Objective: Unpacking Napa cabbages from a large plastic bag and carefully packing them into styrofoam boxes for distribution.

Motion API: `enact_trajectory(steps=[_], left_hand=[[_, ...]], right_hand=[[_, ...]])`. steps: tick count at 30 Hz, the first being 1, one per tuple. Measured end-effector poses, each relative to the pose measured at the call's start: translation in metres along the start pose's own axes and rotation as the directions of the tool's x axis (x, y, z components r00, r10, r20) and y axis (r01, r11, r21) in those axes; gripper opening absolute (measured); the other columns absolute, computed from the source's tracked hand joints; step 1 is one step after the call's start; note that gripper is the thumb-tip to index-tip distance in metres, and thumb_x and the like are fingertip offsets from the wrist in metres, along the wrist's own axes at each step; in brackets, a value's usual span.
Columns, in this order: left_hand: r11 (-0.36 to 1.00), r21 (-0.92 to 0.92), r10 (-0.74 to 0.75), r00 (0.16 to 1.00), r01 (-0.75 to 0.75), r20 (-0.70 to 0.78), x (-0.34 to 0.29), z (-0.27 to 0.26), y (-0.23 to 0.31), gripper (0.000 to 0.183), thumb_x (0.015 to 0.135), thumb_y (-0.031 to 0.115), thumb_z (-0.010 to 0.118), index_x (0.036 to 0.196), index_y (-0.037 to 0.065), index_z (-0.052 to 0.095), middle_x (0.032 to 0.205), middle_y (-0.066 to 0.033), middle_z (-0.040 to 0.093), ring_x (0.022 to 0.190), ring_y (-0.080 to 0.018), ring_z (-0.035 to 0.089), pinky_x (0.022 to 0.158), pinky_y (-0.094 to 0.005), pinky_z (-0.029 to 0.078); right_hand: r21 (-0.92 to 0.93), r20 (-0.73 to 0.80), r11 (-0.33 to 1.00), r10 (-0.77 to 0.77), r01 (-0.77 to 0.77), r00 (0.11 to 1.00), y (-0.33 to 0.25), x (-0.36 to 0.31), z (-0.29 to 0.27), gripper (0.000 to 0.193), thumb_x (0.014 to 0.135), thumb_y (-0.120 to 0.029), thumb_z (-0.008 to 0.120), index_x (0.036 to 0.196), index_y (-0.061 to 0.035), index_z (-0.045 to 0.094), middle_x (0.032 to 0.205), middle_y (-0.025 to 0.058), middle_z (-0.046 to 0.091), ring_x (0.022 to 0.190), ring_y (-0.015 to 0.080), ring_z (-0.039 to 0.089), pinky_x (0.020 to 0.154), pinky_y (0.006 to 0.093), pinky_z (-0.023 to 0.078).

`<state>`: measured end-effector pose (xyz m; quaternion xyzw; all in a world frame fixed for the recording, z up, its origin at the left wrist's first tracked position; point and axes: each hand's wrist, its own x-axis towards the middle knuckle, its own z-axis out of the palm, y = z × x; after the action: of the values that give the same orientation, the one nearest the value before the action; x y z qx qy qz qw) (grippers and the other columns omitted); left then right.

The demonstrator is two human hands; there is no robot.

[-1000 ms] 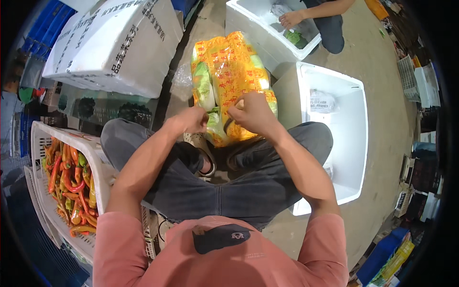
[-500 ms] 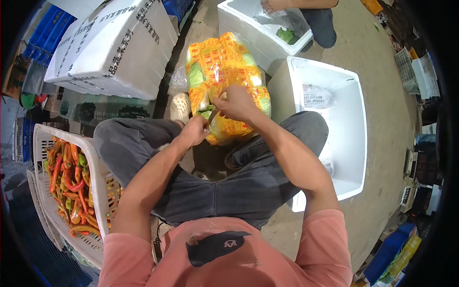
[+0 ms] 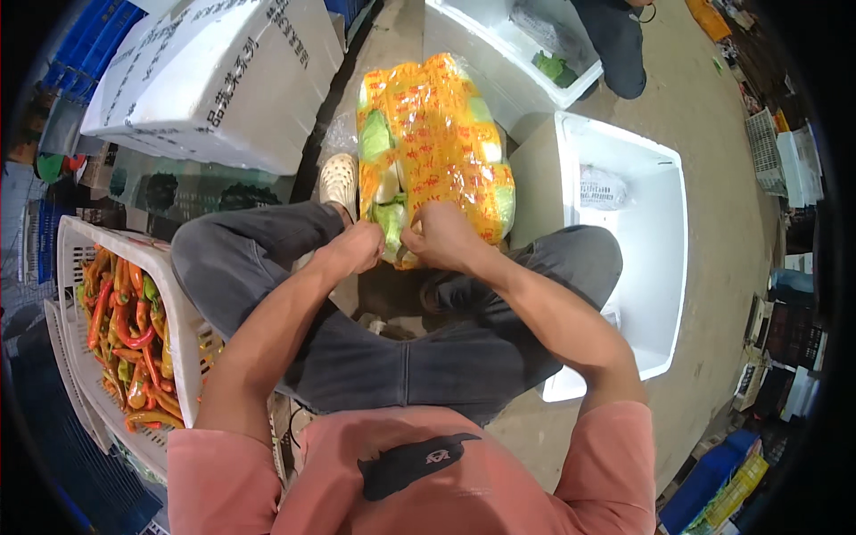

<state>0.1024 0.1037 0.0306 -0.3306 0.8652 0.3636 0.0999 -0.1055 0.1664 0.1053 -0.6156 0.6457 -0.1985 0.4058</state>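
A big clear plastic bag point(image 3: 437, 134) with orange-yellow printing lies in front of me, packed with pale green leafy heads that look like cabbages point(image 3: 376, 135). Along its left side the film is split, so leaves point(image 3: 390, 218) show at the near left corner. My left hand point(image 3: 358, 247) is closed at that corner, its fingertips pinching the film's edge. Just right of the split, my right hand point(image 3: 443, 236) is closed on the printed film, knuckles up. A short gap with green leaf separates the two hands. The fingertips of the right hand are partly hidden.
A white foam box point(image 3: 673, 267) holding a plastic-wrapped bundle stands right; another foam box point(image 3: 481, 85) is behind it, beside a person's leg point(image 3: 615, 45). Left are a large closed foam box point(image 3: 209, 98) and a white crate point(image 3: 183, 357) of red and green peppers point(image 3: 134, 339).
My right hand has come down toward me along the bag, nearer its near edge. Leaves show more at the split. The other person's hand has left the far foam box.
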Motion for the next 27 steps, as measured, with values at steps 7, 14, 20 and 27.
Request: enact_trajectory(steps=[7,14,20,27], left_hand=[[0.907,-0.058,-0.406,0.902,0.417,0.145,0.013,-0.033,-0.037,0.042,0.075,0.039,0.074,0.091,0.000,0.072,0.097,-0.0193,0.072,0.095,-0.0326,0.070,0.084,-0.0416,0.054],[0.828,-0.073,-0.421,0.529,0.557,-0.737,0.087,-0.072,-0.028,0.050,0.081,0.033,0.074,0.117,0.003,0.057,0.123,-0.0209,0.055,0.123,-0.0417,0.048,0.104,-0.0536,0.036],[0.912,-0.021,-0.255,0.526,0.409,-0.811,0.137,-0.078,-0.064,0.065,0.082,0.047,0.074,0.121,0.002,0.050,0.122,-0.0216,0.053,0.123,-0.0421,0.048,0.104,-0.0541,0.037],[0.743,-0.460,-0.649,0.690,0.486,-0.320,0.152,-0.091,-0.083,0.090,0.079,0.070,0.069,0.125,-0.004,0.048,0.119,-0.0289,0.062,0.113,-0.0447,0.062,0.093,-0.0498,0.050]], right_hand=[[0.306,-0.209,0.952,0.083,-0.015,0.974,-0.016,-0.012,-0.075,0.029,0.092,-0.015,0.068,0.106,0.0102,0.069,0.084,0.0118,0.072,0.071,0.0154,0.071,0.058,0.0284,0.057],[-0.045,-0.493,0.996,-0.088,0.075,0.866,0.000,0.012,-0.082,0.034,0.082,-0.011,0.074,0.112,0.0051,0.070,0.094,0.0191,0.069,0.085,0.0265,0.070,0.078,0.0341,0.054],[0.017,-0.611,0.999,-0.031,0.052,0.791,-0.008,0.031,-0.054,0.020,0.084,-0.009,0.076,0.100,0.0023,0.073,0.091,0.0186,0.067,0.082,0.0310,0.068,0.077,0.0356,0.053],[0.409,-0.314,0.897,0.311,-0.168,0.897,0.010,0.059,-0.044,0.027,0.092,-0.011,0.064,0.116,0.0015,0.062,0.067,0.0044,0.059,0.061,0.0130,0.056,0.059,0.0298,0.047]])
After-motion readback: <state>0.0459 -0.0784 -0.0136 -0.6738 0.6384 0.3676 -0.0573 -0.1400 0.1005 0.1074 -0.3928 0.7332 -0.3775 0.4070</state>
